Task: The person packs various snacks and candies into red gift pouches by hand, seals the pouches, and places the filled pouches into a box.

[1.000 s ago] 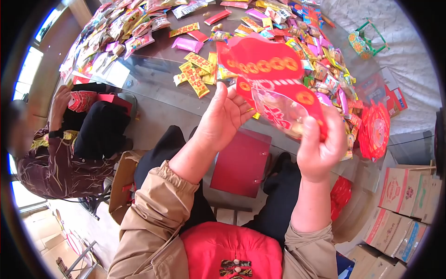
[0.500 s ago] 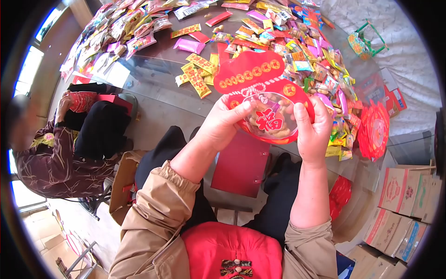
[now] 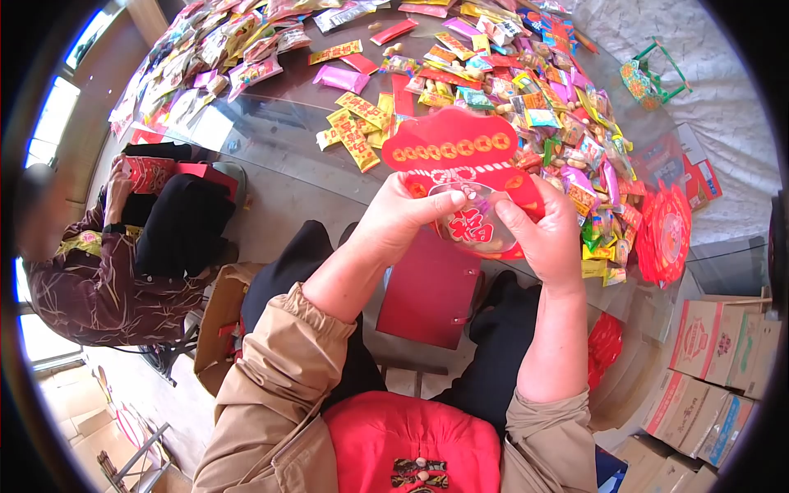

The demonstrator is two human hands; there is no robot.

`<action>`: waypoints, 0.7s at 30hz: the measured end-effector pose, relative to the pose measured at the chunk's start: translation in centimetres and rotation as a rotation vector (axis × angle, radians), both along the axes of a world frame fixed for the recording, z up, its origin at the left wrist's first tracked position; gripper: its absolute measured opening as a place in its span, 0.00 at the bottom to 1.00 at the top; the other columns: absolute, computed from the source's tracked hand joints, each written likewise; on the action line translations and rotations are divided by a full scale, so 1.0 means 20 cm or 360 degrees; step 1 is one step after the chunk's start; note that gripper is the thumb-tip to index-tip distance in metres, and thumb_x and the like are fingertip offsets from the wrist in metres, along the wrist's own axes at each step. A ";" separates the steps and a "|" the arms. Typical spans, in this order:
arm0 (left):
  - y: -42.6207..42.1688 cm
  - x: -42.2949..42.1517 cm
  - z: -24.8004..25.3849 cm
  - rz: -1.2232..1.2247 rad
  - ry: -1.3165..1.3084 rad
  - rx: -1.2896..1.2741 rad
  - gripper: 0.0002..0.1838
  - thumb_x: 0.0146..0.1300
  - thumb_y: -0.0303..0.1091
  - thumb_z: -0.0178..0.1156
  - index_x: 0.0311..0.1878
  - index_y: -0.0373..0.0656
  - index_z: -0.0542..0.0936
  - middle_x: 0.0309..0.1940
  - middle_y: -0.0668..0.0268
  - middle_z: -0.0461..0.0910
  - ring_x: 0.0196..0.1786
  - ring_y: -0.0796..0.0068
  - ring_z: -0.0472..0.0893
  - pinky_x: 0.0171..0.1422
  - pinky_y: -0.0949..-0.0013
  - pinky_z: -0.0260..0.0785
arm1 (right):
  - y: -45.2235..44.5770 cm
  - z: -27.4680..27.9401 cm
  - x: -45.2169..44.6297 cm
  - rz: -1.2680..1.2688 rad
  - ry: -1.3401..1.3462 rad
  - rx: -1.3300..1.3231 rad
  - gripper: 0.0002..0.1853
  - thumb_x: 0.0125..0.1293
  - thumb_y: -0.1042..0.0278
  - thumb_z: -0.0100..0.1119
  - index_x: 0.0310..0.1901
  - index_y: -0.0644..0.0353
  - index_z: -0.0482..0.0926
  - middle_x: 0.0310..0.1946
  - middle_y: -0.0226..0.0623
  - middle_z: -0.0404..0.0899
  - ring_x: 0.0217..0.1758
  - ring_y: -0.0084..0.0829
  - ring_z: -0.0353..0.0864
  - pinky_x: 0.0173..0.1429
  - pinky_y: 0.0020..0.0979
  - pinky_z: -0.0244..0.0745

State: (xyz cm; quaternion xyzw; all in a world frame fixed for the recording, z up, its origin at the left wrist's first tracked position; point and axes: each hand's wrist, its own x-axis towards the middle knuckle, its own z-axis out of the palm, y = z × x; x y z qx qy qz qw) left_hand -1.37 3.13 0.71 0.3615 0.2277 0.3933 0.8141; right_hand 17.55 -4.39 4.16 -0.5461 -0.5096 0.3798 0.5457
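Note:
Between both hands is a red treat bag (image 3: 483, 170) with a clear window, a red character on it and a scalloped top flap printed with gold coins. Through the window, wrapped sweets or nuts show only in part. My left hand (image 3: 404, 204) grips the bag's left side, its thumb stretched over the window. On the right side, my right hand (image 3: 544, 234) pinches the bag, its thumb pressed near the window's upper edge. My fingers behind the bag are hidden. Beyond the bag lie several yellow wrapped snack bars (image 3: 357, 131) and a mixed heap of wrapped sweets (image 3: 534, 99).
A glass-topped table (image 3: 279, 135) holds another heap of packets (image 3: 222, 49) at the left. Red bags (image 3: 664, 234) lie at its right edge. A seated person (image 3: 115, 271) holds a red item at left. Below are a red box (image 3: 429, 296) and cardboard cartons (image 3: 699, 337).
The bag has come slightly lower, and its flap looks broader and more upright. Both thumbs have slid inward over the window. The seated person's hand and red item have shifted a little.

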 end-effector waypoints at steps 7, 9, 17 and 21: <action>0.00 0.01 -0.01 0.0099 0.0038 0.0022 0.17 0.63 0.26 0.72 0.55 0.39 0.84 0.47 0.66 0.89 0.49 0.76 0.87 0.56 0.67 0.79 | 0.01 -0.01 -0.03 -0.0087 -0.0171 -0.0041 0.13 0.68 0.71 0.70 0.51 0.66 0.83 0.41 0.37 0.90 0.42 0.21 0.87 0.49 0.29 0.82; 0.01 0.01 -0.02 0.0116 0.0083 0.0021 0.16 0.63 0.26 0.72 0.53 0.39 0.85 0.45 0.66 0.89 0.46 0.78 0.87 0.51 0.69 0.79 | 0.01 -0.02 -0.05 -0.0110 -0.0065 -0.0035 0.12 0.68 0.71 0.70 0.50 0.66 0.83 0.40 0.37 0.89 0.42 0.21 0.87 0.48 0.29 0.82; 0.01 -0.02 -0.01 0.0160 0.0346 -0.0015 0.20 0.64 0.24 0.72 0.59 0.39 0.82 0.50 0.64 0.88 0.51 0.75 0.86 0.57 0.67 0.79 | 0.02 -0.05 -0.04 -0.0058 -0.0131 -0.0163 0.14 0.69 0.74 0.69 0.54 0.65 0.83 0.45 0.33 0.88 0.46 0.19 0.85 0.54 0.26 0.81; 0.00 0.00 -0.01 0.0251 0.0258 0.0048 0.13 0.65 0.27 0.72 0.51 0.40 0.84 0.38 0.71 0.86 0.36 0.83 0.80 0.39 0.74 0.70 | 0.03 -0.05 -0.04 -0.0051 0.0014 -0.0062 0.09 0.69 0.72 0.69 0.47 0.66 0.83 0.39 0.34 0.89 0.39 0.19 0.86 0.45 0.27 0.80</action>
